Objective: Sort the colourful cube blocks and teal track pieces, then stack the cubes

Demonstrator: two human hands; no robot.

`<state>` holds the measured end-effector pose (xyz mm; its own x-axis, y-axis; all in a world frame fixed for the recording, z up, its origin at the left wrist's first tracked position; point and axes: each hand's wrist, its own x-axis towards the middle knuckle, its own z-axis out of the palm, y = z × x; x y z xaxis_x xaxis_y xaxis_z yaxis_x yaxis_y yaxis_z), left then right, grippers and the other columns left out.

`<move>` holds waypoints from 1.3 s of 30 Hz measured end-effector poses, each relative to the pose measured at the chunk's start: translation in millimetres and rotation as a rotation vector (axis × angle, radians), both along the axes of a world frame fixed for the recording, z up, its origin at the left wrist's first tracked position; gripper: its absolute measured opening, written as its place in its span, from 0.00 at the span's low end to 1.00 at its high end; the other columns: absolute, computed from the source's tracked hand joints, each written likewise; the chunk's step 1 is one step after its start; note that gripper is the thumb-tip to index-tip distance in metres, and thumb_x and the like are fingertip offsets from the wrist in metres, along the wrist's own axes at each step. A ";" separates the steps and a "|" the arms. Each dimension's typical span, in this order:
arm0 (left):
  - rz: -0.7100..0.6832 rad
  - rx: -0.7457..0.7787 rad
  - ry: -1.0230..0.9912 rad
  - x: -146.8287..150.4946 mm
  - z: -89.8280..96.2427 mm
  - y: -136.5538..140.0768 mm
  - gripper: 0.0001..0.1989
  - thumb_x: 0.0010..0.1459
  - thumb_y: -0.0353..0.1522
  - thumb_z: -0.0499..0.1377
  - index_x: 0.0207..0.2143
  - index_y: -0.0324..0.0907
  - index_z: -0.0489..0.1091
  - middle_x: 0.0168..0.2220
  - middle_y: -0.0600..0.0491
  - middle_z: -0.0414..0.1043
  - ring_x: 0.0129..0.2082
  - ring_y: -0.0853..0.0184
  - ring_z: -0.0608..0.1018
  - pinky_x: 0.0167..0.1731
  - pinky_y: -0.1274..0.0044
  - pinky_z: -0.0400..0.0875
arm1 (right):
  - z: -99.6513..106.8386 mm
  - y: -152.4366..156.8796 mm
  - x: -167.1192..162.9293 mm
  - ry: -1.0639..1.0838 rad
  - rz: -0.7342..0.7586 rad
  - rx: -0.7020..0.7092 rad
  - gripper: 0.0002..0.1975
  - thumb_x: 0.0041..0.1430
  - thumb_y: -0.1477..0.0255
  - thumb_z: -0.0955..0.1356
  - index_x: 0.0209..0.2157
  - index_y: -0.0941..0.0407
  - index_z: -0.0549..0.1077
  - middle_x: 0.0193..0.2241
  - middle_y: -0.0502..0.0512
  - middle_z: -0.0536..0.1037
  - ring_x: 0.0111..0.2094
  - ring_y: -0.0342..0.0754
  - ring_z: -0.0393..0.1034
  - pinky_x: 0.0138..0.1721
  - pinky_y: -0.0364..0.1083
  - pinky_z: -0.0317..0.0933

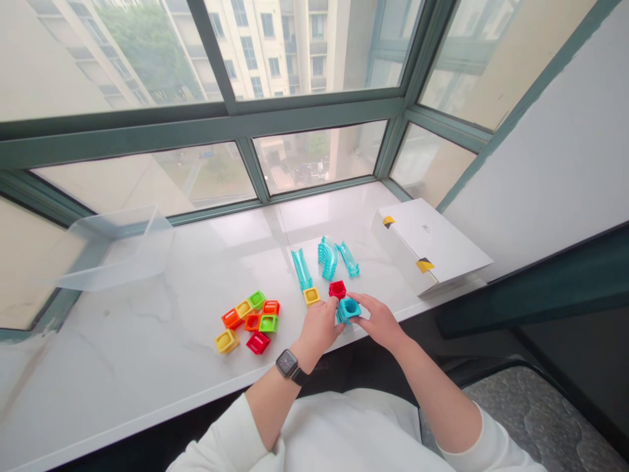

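A blue toy block (349,309) with a round hole in its top sits between my two hands close to the front edge. My left hand (317,331), with a black watch at the wrist, grips its left side. The fingers and thumb of my right hand (379,321) close round its right side. Just behind it stands a red block (337,289), close to my left fingertips. A yellow block (311,297) lies left of the red one, at the near end of a straight clear-blue track piece (302,269).
Farther back lie a curved track piece (327,258) and another track piece (348,259). Several red, orange, yellow and green blocks (253,321) are grouped at the left. A clear plastic bin (118,252) and a white box (432,239) stand on the white counter (162,347) by the windows.
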<state>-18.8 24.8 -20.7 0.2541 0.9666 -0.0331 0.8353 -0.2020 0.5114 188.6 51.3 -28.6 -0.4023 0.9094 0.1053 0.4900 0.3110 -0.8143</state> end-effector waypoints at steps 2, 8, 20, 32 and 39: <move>-0.004 -0.005 -0.001 -0.2 1.0 0.3 0.21 0.57 0.33 0.70 0.49 0.44 0.66 0.46 0.47 0.80 0.50 0.54 0.81 0.48 0.65 0.74 | -2.6 0.3 0.2 -0.015 0.018 0.014 0.32 0.57 0.76 0.72 0.63 0.44 0.73 0.59 0.53 0.78 0.60 0.56 0.73 0.63 0.60 0.66; -0.008 -0.001 -0.008 -1.0 0.6 0.8 0.21 0.57 0.34 0.70 0.48 0.44 0.66 0.46 0.47 0.80 0.49 0.54 0.81 0.48 0.65 0.74 | -3.9 1.3 1.6 -0.045 0.049 0.035 0.32 0.58 0.76 0.72 0.64 0.44 0.72 0.59 0.54 0.78 0.59 0.56 0.73 0.63 0.60 0.66; -0.025 0.017 0.024 -2.9 -2.0 0.9 0.19 0.58 0.36 0.69 0.48 0.46 0.66 0.43 0.47 0.80 0.45 0.53 0.81 0.45 0.66 0.73 | -5.5 2.4 4.4 -0.071 0.077 0.047 0.33 0.60 0.74 0.72 0.65 0.43 0.70 0.60 0.53 0.78 0.59 0.56 0.74 0.63 0.60 0.67; -0.031 0.011 0.086 -1.1 1.7 0.5 0.18 0.58 0.37 0.69 0.46 0.45 0.67 0.41 0.47 0.80 0.45 0.53 0.81 0.45 0.66 0.74 | -5.2 1.8 4.3 -0.061 0.094 0.063 0.32 0.61 0.73 0.72 0.66 0.44 0.69 0.61 0.55 0.77 0.60 0.56 0.73 0.63 0.59 0.67; 0.039 0.177 -0.138 -27.9 22.8 -23.6 0.26 0.61 0.35 0.68 0.59 0.46 0.65 0.52 0.46 0.79 0.53 0.53 0.79 0.53 0.62 0.75 | -7.7 -0.1 3.8 -0.098 0.089 0.082 0.31 0.63 0.72 0.70 0.67 0.44 0.68 0.61 0.54 0.76 0.61 0.56 0.72 0.64 0.60 0.65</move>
